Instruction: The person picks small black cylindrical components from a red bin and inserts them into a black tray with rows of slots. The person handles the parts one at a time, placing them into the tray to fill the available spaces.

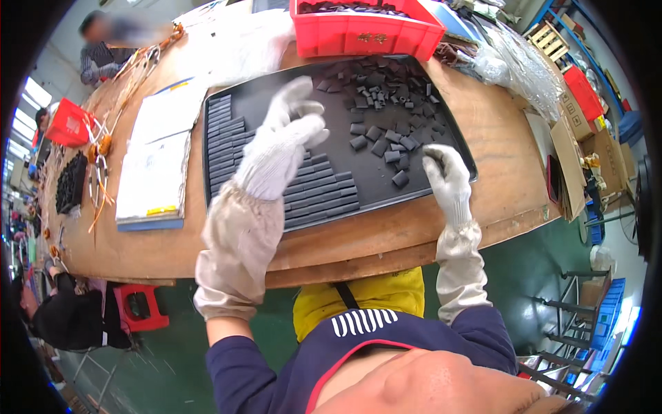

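Note:
A large black tray (386, 200) lies on the wooden table before me. On its left side, short black tube-like pieces (318, 190) lie in tight rows. Loose black pieces (380, 147) are scattered and heaped over its right side. My left hand (296, 119), in a white glove, hovers above the tray between the rows and the heap. Its fingers are apart and nothing shows in them. My right hand (448, 174), gloved too, is at the tray's right edge beside the loose pieces. Its fingers are curled in; what they hold, if anything, is hidden.
A red crate (365, 43) of dark pieces stands behind the tray. Papers on a clipboard (155, 162) lie to the left, near orange-and-white wire bundles (103, 148). Clear plastic wrap (517, 69) and cardboard (567, 169) are at the right. A person (110, 52) sits across the table.

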Demonstrator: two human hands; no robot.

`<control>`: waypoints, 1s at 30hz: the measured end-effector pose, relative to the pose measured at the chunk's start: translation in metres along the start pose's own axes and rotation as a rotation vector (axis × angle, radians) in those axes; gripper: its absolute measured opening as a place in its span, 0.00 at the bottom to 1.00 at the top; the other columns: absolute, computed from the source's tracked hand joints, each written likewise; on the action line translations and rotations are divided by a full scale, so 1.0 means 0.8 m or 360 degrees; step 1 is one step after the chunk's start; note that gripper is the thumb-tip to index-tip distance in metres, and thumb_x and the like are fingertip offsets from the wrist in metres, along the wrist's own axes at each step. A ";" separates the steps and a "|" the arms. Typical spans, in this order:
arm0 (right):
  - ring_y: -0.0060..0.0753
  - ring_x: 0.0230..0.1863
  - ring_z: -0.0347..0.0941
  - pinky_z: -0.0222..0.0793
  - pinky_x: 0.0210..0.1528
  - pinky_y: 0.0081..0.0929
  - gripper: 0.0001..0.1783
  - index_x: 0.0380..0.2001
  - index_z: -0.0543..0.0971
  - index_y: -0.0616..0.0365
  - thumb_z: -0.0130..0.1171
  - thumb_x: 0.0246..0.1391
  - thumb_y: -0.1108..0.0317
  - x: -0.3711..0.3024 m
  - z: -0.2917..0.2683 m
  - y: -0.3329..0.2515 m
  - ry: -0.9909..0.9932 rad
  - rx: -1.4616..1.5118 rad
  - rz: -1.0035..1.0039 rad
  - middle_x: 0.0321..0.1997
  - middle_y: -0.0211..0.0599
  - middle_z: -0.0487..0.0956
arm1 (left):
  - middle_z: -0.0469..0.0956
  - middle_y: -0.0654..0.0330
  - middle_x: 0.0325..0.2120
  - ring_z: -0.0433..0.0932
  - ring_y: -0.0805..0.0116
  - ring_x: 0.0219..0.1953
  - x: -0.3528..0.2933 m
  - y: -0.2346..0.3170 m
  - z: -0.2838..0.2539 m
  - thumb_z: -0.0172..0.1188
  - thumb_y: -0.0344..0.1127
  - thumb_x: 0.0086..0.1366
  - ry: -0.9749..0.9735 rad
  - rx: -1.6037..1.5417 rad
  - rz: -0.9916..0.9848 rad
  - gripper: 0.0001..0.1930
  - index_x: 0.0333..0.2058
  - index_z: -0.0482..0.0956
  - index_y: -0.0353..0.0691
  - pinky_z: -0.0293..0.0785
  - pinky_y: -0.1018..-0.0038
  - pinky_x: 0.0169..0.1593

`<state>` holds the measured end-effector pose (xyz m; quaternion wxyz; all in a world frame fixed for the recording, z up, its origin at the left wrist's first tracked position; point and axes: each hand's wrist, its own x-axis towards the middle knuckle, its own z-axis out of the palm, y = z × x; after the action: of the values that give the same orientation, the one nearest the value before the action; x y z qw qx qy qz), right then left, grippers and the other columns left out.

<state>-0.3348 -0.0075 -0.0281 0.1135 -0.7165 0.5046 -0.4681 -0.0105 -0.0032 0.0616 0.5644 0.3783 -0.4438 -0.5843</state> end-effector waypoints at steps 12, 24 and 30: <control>0.47 0.46 0.78 0.74 0.49 0.45 0.15 0.45 0.83 0.49 0.66 0.53 0.62 0.175 0.089 0.086 -0.0316 -0.1031 -0.0457 0.40 0.40 0.81 | 0.70 0.38 0.61 0.82 0.56 0.53 0.065 -0.109 -0.017 0.60 0.29 0.71 -0.0212 -0.0630 -0.0278 0.34 0.69 0.54 0.32 0.80 0.66 0.60; 0.30 0.39 0.79 0.74 0.43 0.30 0.12 0.43 0.81 0.55 0.67 0.55 0.74 0.150 0.094 0.033 -0.0123 0.0196 -0.0201 0.38 0.33 0.82 | 0.76 0.68 0.35 0.69 0.83 0.31 0.045 -0.108 -0.007 0.55 0.35 0.78 -0.0019 0.0342 -0.0117 0.14 0.57 0.79 0.44 0.73 0.83 0.38; 0.29 0.32 0.78 0.74 0.36 0.28 0.14 0.41 0.83 0.55 0.67 0.50 0.78 0.101 0.103 -0.041 -0.0479 0.0549 -0.0344 0.31 0.33 0.80 | 0.79 0.65 0.39 0.76 0.80 0.38 0.042 -0.121 -0.001 0.55 0.36 0.78 -0.0190 0.0806 0.0118 0.16 0.59 0.78 0.41 0.77 0.81 0.43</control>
<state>-0.2452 -0.0846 -0.0066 0.2573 -0.7979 0.3152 -0.4447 -0.0434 -0.0401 -0.0284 0.4455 0.4560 -0.6219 -0.4548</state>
